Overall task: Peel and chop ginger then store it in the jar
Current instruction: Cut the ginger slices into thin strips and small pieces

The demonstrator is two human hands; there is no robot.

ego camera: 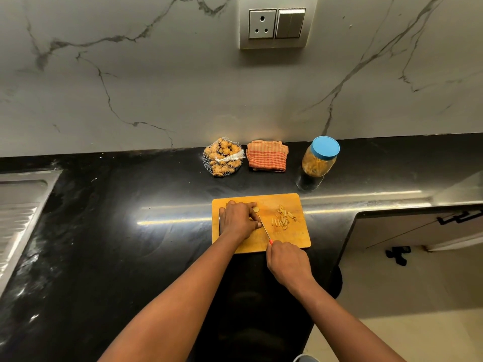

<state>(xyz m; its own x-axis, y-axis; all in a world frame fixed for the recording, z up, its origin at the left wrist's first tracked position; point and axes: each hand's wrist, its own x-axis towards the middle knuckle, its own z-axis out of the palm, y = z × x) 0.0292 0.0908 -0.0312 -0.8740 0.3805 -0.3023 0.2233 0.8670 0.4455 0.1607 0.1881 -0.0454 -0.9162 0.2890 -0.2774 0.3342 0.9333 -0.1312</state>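
Your right grip [287, 262] is curled round the orange-handled knife [264, 229] at the cutting board's [287, 240] near edge. Your left grip [239, 220] pinches a ginger piece [256, 209] on the board's far left; chopped ginger [283, 218] lies at its right. Near the bench's [130, 231] back edge stands the blue-lidded jar [319, 160], right of a folded cloth [268, 155].

No readable text — no labels, brands or numbers — anywhere.
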